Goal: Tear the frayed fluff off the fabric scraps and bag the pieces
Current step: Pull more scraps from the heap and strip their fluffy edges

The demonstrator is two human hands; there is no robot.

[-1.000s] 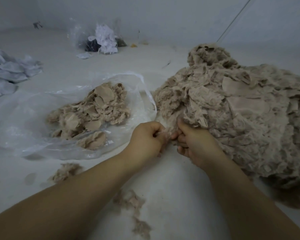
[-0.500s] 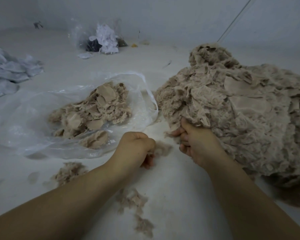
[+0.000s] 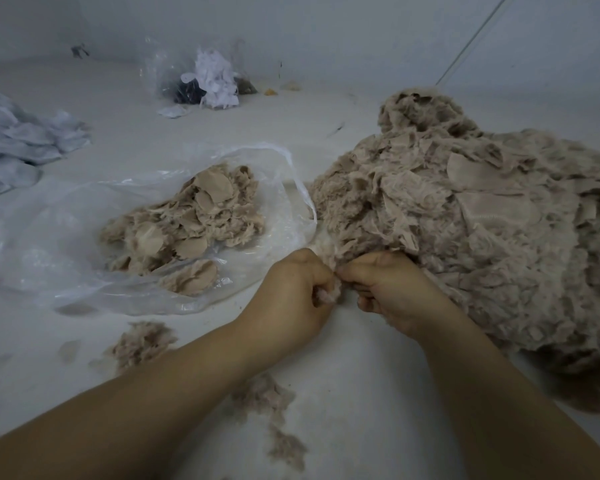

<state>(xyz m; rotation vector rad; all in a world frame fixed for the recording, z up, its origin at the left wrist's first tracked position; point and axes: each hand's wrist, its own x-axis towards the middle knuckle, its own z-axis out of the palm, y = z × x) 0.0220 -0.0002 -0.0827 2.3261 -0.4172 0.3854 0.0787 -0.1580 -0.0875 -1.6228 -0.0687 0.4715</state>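
Left hand (image 3: 291, 292) back at right hand (image 3: 392, 289) | both pinching beige fluffy scrap (image 3: 326, 296)

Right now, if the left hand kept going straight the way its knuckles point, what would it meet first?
Probably the right hand, which it already almost touches. Just beyond lies the near edge of the big scrap pile. The left hand grips a fluff tuft; depth is unclear.

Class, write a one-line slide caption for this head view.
Both hands, left hand and right hand, pinch tan fluff beside the large tan fabric-scrap pile.
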